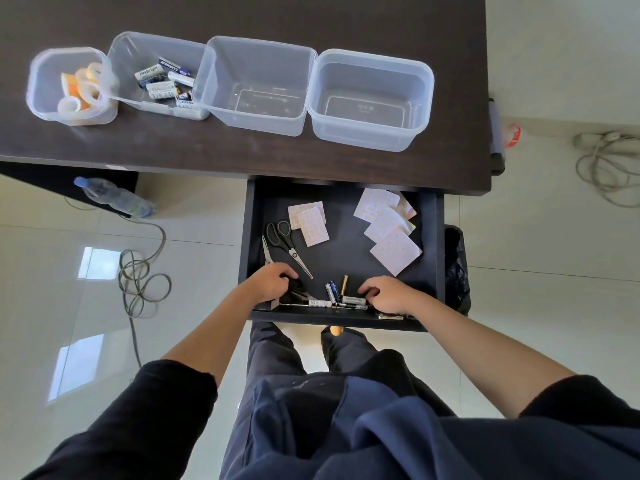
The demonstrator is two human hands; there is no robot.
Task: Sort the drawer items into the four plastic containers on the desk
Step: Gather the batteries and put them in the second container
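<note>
The open dark drawer (436, 237) holds black-handled scissors (287, 245), small pliers (266, 252), sticker sheets (389, 230) and several batteries (337, 294) along its front edge. My left hand (270, 284) reaches into the front left corner with fingers curled over a dark object I cannot make out. My right hand (388, 294) lies at the front beside the batteries, fingers curled down onto them. On the desk stand four clear containers: one with tape rolls (74, 86), one with batteries (162, 81), and two empty ones (256, 84) (370, 98).
The dark desk (242, 157) ends at the right. On the tiled floor lie a water bottle (114, 197), a grey cable (142, 282) at the left and a power strip with cords (602, 157) at the right. A black bin bag (457, 268) stands beside the drawer.
</note>
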